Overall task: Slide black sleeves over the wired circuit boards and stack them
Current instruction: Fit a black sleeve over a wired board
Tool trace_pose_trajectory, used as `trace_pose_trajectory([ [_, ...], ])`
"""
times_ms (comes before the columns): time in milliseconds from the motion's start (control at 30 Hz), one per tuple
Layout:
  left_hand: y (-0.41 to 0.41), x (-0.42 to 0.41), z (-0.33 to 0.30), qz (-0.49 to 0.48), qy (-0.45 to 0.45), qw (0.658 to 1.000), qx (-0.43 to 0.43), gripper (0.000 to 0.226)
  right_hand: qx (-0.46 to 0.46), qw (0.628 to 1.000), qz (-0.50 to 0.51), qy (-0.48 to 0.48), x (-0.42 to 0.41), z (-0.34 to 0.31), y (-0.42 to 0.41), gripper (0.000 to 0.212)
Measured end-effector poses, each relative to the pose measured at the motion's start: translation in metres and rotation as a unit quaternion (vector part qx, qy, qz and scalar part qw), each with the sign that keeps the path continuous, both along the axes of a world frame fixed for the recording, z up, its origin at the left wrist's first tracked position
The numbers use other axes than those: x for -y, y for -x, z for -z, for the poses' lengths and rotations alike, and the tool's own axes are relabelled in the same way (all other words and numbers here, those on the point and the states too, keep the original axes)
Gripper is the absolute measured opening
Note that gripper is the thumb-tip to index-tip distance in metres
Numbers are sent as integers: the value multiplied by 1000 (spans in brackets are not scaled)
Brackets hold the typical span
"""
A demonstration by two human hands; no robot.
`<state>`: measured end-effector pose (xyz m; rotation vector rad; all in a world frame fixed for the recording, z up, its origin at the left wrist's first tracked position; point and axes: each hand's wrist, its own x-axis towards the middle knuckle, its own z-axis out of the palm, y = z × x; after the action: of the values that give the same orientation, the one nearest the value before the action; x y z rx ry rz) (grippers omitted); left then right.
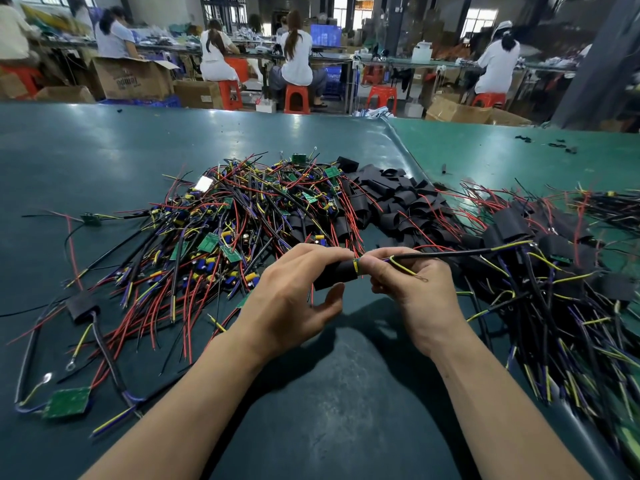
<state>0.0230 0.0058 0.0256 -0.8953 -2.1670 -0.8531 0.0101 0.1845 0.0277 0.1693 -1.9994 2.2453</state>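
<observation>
Head view: left hand (294,289) grasps black sleeve (337,273) above green counter (104,150); right hand (412,282) pinches wires (450,252) at sleeve's right end, between both piles.

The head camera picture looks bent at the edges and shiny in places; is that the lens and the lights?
Head view: the wide lens bows the far edge of the green table and stretches the forearms; overhead light leaves pale glare patches on the mat; the hands cast a soft shadow beneath them; the left hand, right hand and black sleeve are sharp, the wires at the right edge smeared.
</observation>
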Motion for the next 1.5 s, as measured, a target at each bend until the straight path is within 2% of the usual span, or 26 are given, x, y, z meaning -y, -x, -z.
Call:
trace_pose_trajectory([
  [133, -1, -1, 0, 11, 4, 1000, 5, 44, 85, 990, -32, 108, -2, -4, -1, 11],
  [300, -1, -1, 0, 27, 6, 1000, 15, 47, 50, 999, 5, 8, -2, -1, -1, 6],
  [433, -2, -1, -1, 18, -9, 1000, 0, 45, 64, 993, -15, 95, 2, -3, -2, 7],
  [667, -3, -5, 0, 5, 1, 999, -32, 41, 111, 981, -57, 148, 2, -4, -1, 8],
  [800, -1, -6, 0, 6, -1, 999, -40, 41, 104, 977, -58, 175, 1, -8, -1, 5],
  [967, 5, 5, -1, -139, 11, 985, -100, 49, 95, 968, 1, 233, -3, -10, 2, 3],
  [1100, 7, 6, 2, -133, -8, 985, -106, 42, 88, 975, 20, 205, -2, -9, 0, 3],
  [1333, 9, 12, 3, -101, -46, 993, -49, 43, 61, 982, 26, 174, -1, -11, -2, 1],
  [1500, 7, 12, 3, -125, -30, 989, -73, 45, 22, 991, 36, 128, 2, -10, -4, 4],
])
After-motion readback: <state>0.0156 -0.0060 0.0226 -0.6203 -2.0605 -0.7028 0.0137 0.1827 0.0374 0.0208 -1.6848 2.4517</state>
